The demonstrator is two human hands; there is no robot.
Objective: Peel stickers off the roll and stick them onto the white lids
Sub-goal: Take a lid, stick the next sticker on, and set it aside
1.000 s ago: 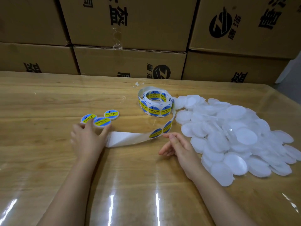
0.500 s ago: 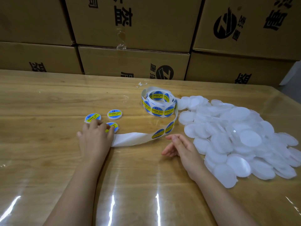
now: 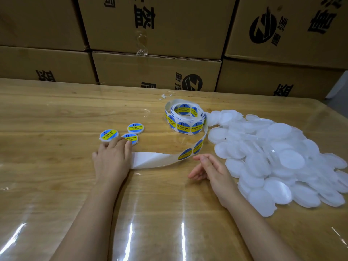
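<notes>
The left hand (image 3: pixel 111 159) lies palm down on the table (image 3: pixel 56 110), fingers together, their tips pressing the nearest of three labelled lids (image 3: pixel 131 138). The right hand (image 3: pixel 211 170) is on its edge, fingers loosely apart and holding nothing, just near the backing strip (image 3: pixel 150 160). The strip runs from the sticker roll (image 3: pixel 185 117), farther back. The white lids (image 3: pixel 273 153) are piled at right.

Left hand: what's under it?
The left hand rests fingertips on one stickered lid; the bare backing strip reaches its edge. Anything beneath the palm is covered.
</notes>
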